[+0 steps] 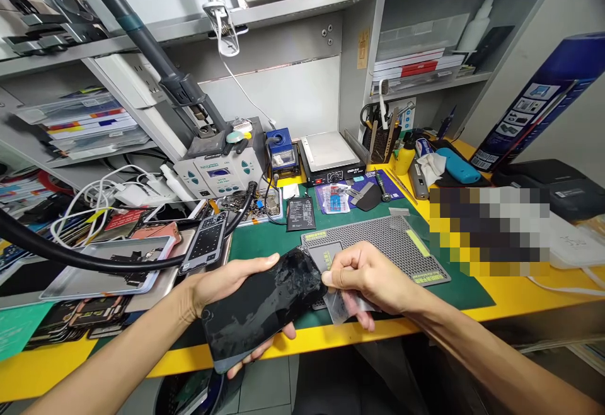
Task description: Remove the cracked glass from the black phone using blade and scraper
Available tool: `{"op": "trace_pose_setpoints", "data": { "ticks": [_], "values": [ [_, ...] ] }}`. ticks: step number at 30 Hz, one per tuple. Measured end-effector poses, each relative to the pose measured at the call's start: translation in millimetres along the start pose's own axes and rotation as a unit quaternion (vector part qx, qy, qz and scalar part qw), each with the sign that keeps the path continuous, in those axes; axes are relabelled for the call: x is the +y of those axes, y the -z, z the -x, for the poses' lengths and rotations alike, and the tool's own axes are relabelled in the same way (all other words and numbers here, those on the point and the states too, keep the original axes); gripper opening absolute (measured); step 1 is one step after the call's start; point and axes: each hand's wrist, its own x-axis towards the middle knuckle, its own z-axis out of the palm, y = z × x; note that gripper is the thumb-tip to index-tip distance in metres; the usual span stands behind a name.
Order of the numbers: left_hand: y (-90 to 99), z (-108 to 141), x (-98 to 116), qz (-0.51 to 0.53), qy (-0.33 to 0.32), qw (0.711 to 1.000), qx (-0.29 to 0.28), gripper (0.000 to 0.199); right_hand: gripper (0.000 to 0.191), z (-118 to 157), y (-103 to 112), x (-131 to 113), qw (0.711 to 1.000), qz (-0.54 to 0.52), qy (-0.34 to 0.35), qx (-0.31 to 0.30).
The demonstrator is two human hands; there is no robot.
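My left hand (227, 283) is wrapped round a black smartphone (259, 314), thumb along its upper edge and fingers underneath. The phone is tilted over the table's front edge, its dark face smeared with dull patches and cracked-looking at the far end. At that end, my right hand (371, 276) pinches a clear plastic film (338, 311) between thumb and fingers. The film hangs below the fingers; whether it is still stuck to the phone I cannot tell. Behind both hands lies a grey perforated mat (378, 242).
A phone battery (301, 213) lies on the green mat (258, 242). Beyond it stand a heating plate (331, 153) and a grey soldering station (217, 169). Phone parts and a tray (108, 270) crowd the left. A black hose (94, 257) crosses there. A bin (189, 393) sits below the table.
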Motion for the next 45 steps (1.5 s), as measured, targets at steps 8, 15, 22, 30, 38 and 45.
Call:
{"op": "trace_pose_setpoints", "data": {
  "ticks": [8, 15, 22, 30, 38, 45],
  "values": [
    [1.0, -2.3, 2.1, -0.018, 0.009, 1.000, -0.001, 0.094, 0.034, 1.6, 0.2, 0.3, 1.000, 0.005, 0.000, -0.001],
    [4.2, -3.6, 0.4, -0.013, 0.013, 1.000, 0.001, 0.097, 0.036, 2.0, 1.8, 2.1, 1.000, 0.011, 0.006, -0.007],
    [3.1, -2.4, 3.9, -0.014, 0.016, 1.000, 0.010, 0.093, 0.036, 1.7, 1.9, 2.1, 1.000, 0.010, 0.007, -0.007],
    [4.2, -4.2, 1.5, -0.027, 0.037, 0.998, 0.043, 0.098, 0.038, 1.3, 2.0, 1.9, 1.000, 0.004, 0.006, -0.006],
    [11.0, -4.8, 0.9, -0.019, 0.051, 0.998, 0.023, 0.102, 0.035, 0.4, 2.9, 4.7, 1.000, 0.004, 0.006, -0.009],
    [11.6, -4.4, 1.4, -0.015, 0.044, 0.999, 0.022, 0.098, 0.033, 0.7, 3.2, 3.2, 1.000, 0.000, -0.002, -0.008]
  ]
}}
